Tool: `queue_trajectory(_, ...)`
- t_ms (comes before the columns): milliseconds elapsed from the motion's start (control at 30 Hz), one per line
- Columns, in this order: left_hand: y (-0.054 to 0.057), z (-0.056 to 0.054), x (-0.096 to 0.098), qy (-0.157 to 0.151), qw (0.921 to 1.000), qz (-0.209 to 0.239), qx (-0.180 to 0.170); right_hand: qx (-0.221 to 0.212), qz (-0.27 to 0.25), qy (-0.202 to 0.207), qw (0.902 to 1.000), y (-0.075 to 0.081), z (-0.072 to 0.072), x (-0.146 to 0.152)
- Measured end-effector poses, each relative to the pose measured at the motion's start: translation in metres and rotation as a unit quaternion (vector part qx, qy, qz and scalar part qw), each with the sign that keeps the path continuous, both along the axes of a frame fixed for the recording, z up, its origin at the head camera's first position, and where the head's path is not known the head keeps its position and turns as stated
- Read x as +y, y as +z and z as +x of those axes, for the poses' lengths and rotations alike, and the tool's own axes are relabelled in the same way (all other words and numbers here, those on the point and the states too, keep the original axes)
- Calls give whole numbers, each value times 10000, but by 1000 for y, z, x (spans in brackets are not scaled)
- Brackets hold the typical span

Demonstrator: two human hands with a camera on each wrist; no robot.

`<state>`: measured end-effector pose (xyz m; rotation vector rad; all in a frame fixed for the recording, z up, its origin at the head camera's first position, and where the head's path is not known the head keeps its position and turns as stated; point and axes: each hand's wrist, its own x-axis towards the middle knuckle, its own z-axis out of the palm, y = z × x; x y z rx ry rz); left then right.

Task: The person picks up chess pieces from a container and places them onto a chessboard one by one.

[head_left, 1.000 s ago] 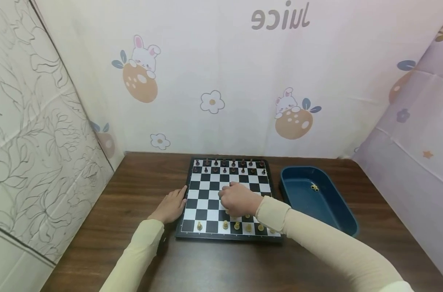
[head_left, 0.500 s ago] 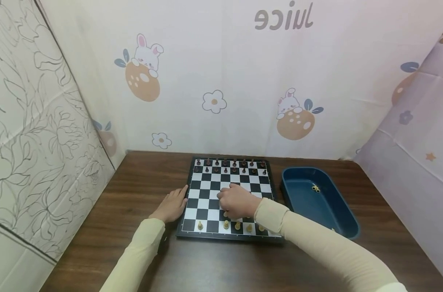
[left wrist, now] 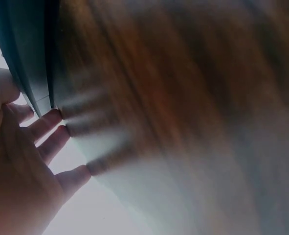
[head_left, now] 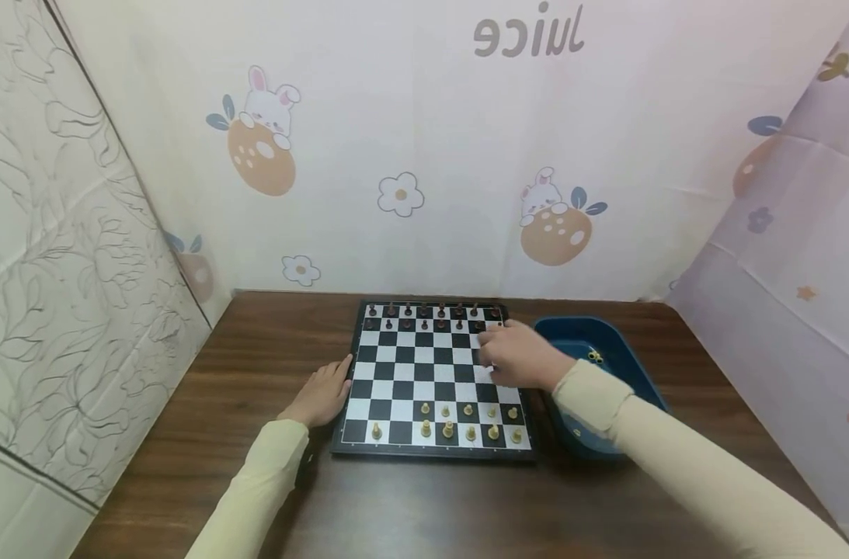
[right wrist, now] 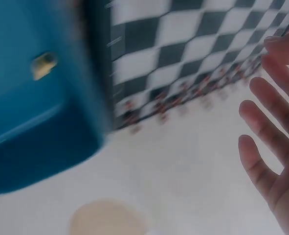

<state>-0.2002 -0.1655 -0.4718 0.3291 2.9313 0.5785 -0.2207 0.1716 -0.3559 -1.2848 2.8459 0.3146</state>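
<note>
My left hand (head_left: 319, 396) rests at the left edge of the chessboard (head_left: 405, 355), its fingers straight. In the left wrist view, the fingertips (left wrist: 78, 176) meet the wooden table beside the board's dark side. My right hand (head_left: 518, 355) hovers over the board's right edge, close to the blue tray (head_left: 618, 365). The right wrist view shows its fingers (right wrist: 252, 159) extended, with thumb and forefinger near each other and nothing seen between them. Pale yellow chess pieces (head_left: 448, 429) stand in two partial rows on the near side. Dark red chess pieces (head_left: 424, 324) fill two far rows.
Inside the tray lie a few yellow chess pieces (head_left: 595, 357), one of them apart near its front (head_left: 576, 432). A brown wooden table (head_left: 277, 326) carries board and tray. Behind stands a printed curtain (head_left: 452, 140).
My right hand has left the near middle of the board and moved right toward the tray, uncovering the pale pieces in the second row. My left hand stays at the board's edge.
</note>
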Motion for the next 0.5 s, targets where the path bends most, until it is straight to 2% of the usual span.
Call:
queue_trajectory(133,1,-1,-3,-70,9999,-3,79,157,-70,-575,9982,8,-5,38)
queue_trajectory(233,3,-1,-4,-93,9999,6,94,231,-135,-844,9961,10,-7,63)
queue_trajectory(367,3,0,-4,-75,10000,-5,27,192,-200,-916,9954,5,-7,89)
queue_trajectory(500,2,1,-1,-80,10000,12,-46,64,-178,-908,9957,-9,-8,107)
